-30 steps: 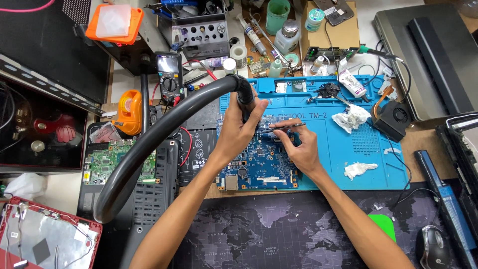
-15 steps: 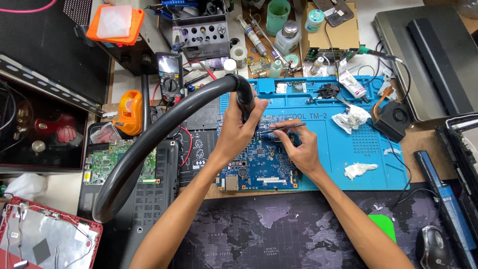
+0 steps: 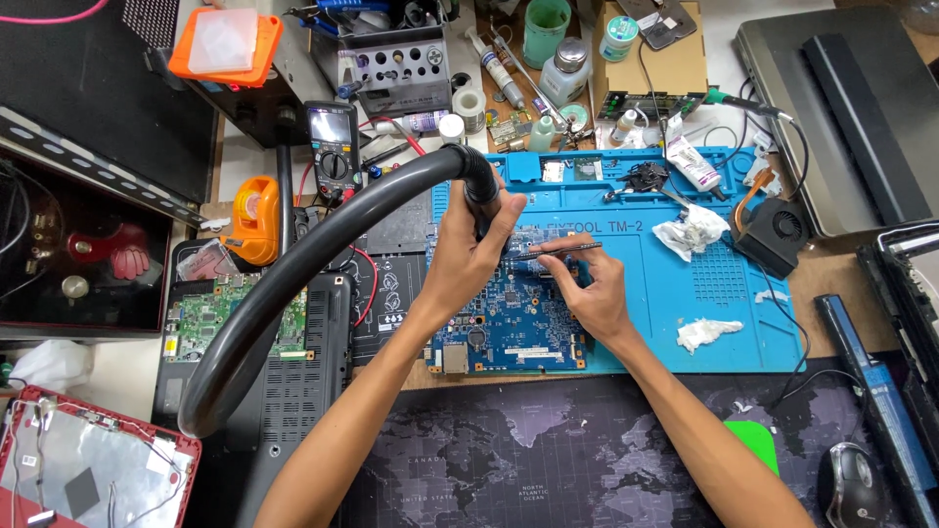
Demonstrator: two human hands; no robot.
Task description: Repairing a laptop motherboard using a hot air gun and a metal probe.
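The left hand (image 3: 469,259) is clamped around the nozzle end of a thick, ribbed, dark grey hose (image 3: 293,284), which arcs from the near left up and over to point down at a blue circuit board (image 3: 514,318) lying flat on a blue rubbery work mat (image 3: 685,293). The right hand (image 3: 592,288) pinches slim metal tweezers (image 3: 558,249), their long axis running left-right, tips leftward just beside the nozzle. Around lie crumpled white tissues (image 3: 690,235), a black fan (image 3: 778,235), a multimeter (image 3: 333,147) and an orange tape dispenser (image 3: 256,217) on the cluttered tabletop (image 3: 841,284).
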